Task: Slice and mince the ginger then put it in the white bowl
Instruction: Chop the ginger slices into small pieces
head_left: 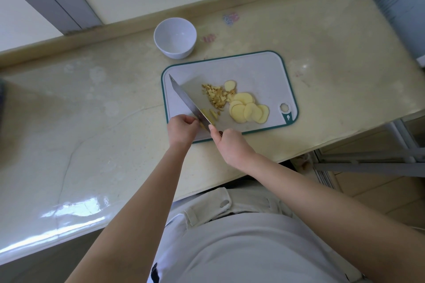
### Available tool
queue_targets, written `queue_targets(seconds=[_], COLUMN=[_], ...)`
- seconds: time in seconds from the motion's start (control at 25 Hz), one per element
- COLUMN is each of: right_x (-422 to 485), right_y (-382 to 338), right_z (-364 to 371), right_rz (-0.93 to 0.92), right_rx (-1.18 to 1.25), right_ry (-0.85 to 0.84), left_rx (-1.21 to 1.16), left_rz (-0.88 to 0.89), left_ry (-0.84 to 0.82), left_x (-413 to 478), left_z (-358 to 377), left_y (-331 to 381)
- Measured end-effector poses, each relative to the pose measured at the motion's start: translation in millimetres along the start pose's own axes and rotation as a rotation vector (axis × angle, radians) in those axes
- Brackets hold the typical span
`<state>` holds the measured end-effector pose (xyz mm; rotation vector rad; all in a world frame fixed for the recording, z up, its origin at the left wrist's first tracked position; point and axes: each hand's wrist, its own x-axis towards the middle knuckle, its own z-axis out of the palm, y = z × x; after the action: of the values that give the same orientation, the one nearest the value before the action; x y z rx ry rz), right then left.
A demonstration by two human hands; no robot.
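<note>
On the white cutting board (259, 71) with a teal rim lies a pile of minced ginger (216, 95), and to its right several round ginger slices (247, 109). My right hand (230, 145) grips the handle of a long knife (188, 100), whose blade points away to the upper left and rests on ginger strips (210, 115) near the board's front. My left hand (182, 128) has its fingers curled and holds those strips against the left side of the blade. The white bowl (175, 38) stands empty behind the board's left corner.
The board lies on a pale glossy countertop (92, 103) with a raised back ledge (115, 27). The counter ends at the right, where metal frames and floor show (368, 156). Faint coloured marks (230, 18) lie behind the board.
</note>
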<state>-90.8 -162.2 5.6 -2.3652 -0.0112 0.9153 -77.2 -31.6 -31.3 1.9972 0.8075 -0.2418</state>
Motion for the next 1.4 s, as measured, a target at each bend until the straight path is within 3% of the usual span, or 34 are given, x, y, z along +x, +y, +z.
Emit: queue_targets(seconds=[0.64,0.92,1.0,1.16,1.24,1.32,1.4], right_x=[1,-15,-21,-28,-30,-30,-33], right_y=[17,28,30,39,43,47,49], right_z=[-14,-33,-39,-46,-47,-46,-46], right_rz=[0.013,-0.124,-0.158,-0.185,-0.196,-0.221,-0.262], right_rx=[0.292,0.114,0.054,-0.102,-0.199,-0.286,-0.349], right_ry=[-0.014,0.096,0.125,0.169,0.182,0.205,0.233], left_rx=[0.038,0.105,0.048,-0.308,-0.403,-0.379,-0.193], left_rz=[0.042,0.091,0.135,0.157,0.265,0.421,0.559], left_ry=[0.034,-0.002,0.096,0.449,0.565,0.498,0.234], left_x=[-6,-4,-7,-18,-25,-32,-36], left_z=[2,-4,-10,-32,-43,-49,-47], left_y=[2,4,12,40,53,63,67])
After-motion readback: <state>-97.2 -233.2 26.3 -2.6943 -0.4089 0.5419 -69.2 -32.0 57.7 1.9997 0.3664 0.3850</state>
